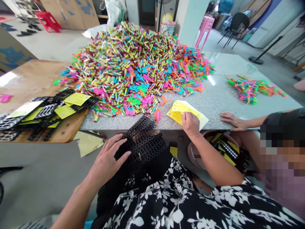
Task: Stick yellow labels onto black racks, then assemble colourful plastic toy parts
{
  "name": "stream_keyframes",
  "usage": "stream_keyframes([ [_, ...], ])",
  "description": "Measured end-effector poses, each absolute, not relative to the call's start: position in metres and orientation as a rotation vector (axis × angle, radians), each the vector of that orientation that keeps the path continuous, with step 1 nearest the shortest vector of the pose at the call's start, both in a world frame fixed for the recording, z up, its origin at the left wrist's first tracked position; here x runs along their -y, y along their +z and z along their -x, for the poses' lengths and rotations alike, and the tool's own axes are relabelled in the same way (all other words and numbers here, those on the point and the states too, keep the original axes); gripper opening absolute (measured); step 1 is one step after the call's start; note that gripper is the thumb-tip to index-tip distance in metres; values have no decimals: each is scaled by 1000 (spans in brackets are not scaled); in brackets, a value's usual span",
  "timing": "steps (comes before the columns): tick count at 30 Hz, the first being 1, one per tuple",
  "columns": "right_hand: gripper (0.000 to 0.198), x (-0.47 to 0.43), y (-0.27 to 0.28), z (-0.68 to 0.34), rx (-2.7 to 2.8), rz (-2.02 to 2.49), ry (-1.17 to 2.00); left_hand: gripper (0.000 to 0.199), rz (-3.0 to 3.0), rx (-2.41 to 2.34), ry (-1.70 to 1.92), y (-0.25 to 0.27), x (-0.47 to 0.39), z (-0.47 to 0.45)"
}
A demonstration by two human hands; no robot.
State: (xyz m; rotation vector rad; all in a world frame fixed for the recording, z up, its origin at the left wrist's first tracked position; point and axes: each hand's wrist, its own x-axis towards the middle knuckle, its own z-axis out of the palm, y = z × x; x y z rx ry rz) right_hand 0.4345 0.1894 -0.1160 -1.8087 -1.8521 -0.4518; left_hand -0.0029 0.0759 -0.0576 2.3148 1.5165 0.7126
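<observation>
My left hand (108, 157) lies with fingers stretched out and thumb apart at the left edge of several black plastic mesh pieces (150, 148). These honeycomb-patterned pieces rest on my lap, leaning against the table edge. At the table's front, my right hand (191, 124) is closed in a pinch at a small stack of yellow cards (175, 115). The top card looks slightly lifted, and the hand hides part of the stack. Close to the mesh, a few small coloured plastic toy pieces (157, 115) sit by the table edge.
A large heap of colourful small toys (133, 60) covers the middle of the grey table (221, 98). Black mesh with yellow cards (45, 111) lies on the wooden board at left. A smaller toy pile (252, 87) is at right, near another person's hand (233, 121). Below stands a filled tub (194, 156).
</observation>
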Motion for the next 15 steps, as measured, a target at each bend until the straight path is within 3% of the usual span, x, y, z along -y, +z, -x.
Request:
stream_keyframes([
  [6,17,-176,-79,-417,1781,1542,-448,42,-1876,-1487,847,-25,-76,-33],
  [10,11,-161,-49,-388,1880,1328,-357,55,-1360,-1267,860,-15,-84,-65],
  [15,17,-143,-35,-354,2040,1004,-191,79,-790,-926,904,-7,-105,-95],
])
